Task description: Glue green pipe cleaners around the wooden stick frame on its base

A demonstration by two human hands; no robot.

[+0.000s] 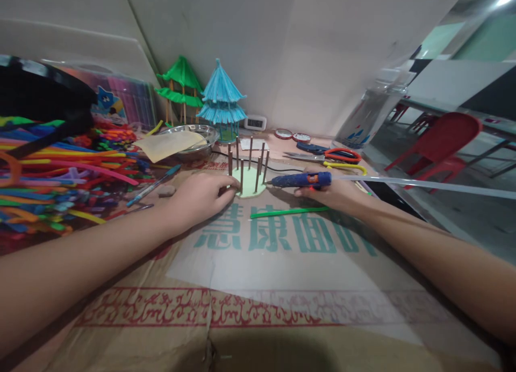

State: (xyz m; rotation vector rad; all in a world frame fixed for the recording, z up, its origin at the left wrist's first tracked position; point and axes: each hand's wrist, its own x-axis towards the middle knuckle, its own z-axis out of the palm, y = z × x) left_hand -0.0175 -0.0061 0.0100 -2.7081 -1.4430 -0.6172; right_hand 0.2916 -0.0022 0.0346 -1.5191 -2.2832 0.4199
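Observation:
A pale green round base (250, 179) lies on the cardboard, with several upright brown sticks (242, 176) standing around its rim. My left hand (205, 193) is closed at the base's left edge, thumb and forefinger gripping it beside a stick. In my right hand (336, 193) is a blue hot glue gun (300, 179), its nozzle pointing left at the foot of a right-hand stick. A long translucent glue stick (423, 185) trails from the gun's back. Just below the gun lies a green pipe cleaner (288, 212).
Colourful pipe cleaners (52, 173) are heaped at left. Behind stand a green pavilion model (181, 87), a blue pavilion model (221, 95) and a metal dish (207, 135). Scissors (314, 157) and a plastic bottle (365, 114) sit at right, beyond them a red chair (443, 146).

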